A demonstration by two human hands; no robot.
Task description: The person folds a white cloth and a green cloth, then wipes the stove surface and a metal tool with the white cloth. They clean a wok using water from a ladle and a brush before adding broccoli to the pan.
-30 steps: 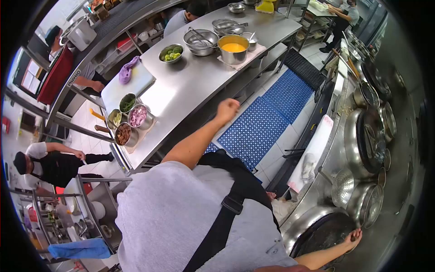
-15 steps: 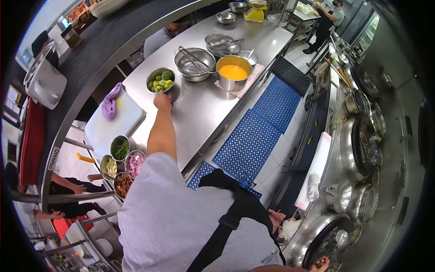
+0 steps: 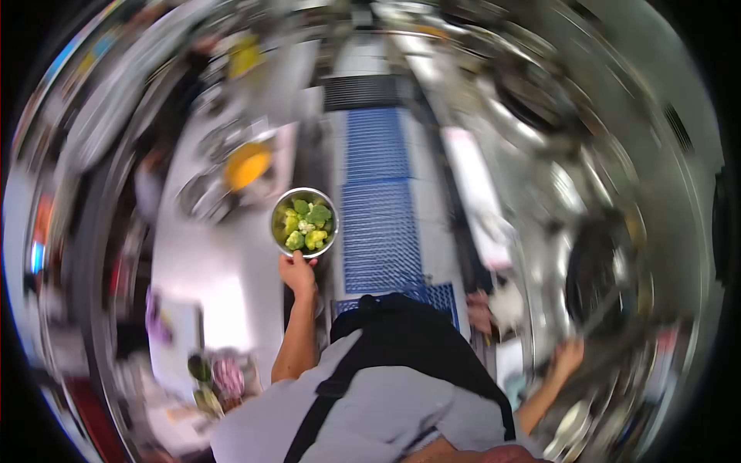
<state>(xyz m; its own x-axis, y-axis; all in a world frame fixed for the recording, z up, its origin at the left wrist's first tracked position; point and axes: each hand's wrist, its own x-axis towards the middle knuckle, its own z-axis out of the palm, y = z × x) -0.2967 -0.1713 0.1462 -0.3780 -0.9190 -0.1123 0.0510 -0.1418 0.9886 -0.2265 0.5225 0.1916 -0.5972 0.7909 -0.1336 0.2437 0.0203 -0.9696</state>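
Observation:
A metal bowl [image 3: 336,224] of broccoli and cauliflower florets [image 3: 308,224] is held up beside the steel table's edge, upright. My left hand [image 3: 298,272] grips its near rim. Over at the right, my right hand [image 3: 570,353] is closed round what looks like the handle of a blurred utensil [image 3: 606,312] that reaches to a dark wok [image 3: 598,266] on the stove.
A pot of orange liquid [image 3: 248,165] and metal bowls stand blurred on the steel table [image 3: 224,262]. Near its close end are a white cutting board [image 3: 176,339] and a container of chopped onion [image 3: 228,376]. Blue mats [image 3: 378,224] cover the aisle floor.
The view has turned toward the stove. My left hand has lifted the bowl of florets off the table and carried it toward the aisle. More of my right arm shows.

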